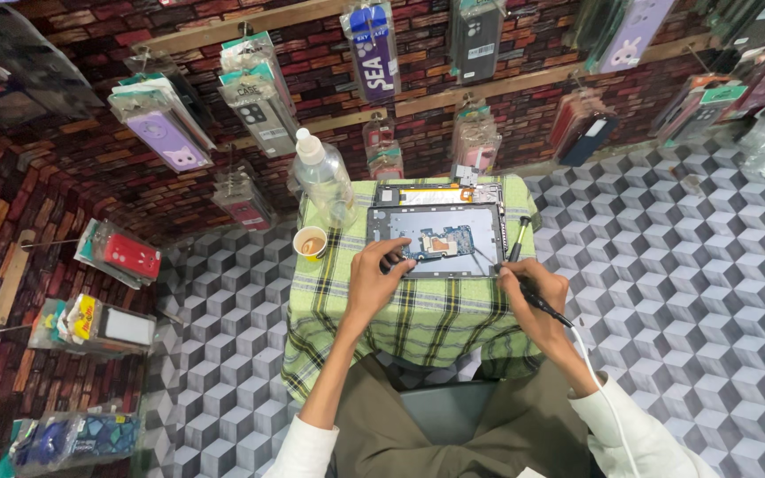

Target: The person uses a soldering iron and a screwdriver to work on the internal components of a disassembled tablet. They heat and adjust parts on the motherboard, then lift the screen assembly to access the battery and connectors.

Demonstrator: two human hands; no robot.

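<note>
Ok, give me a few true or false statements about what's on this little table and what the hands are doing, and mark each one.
1. The opened tablet lies on a green plaid cloth. True.
2. The right hand holds a corded tool with its tip at the tablet's edge. True.
3. The left hand is lifting the paper cup. False: it rests on the tablet's near left side; the cup stands apart on the table's left edge.
4. A clear plastic bottle stands at the table's far left corner. True.
5. The screwdriver lies left of the tablet. False: it lies just to its right.
6. The cup is tipped over. False: it stands upright.
</note>
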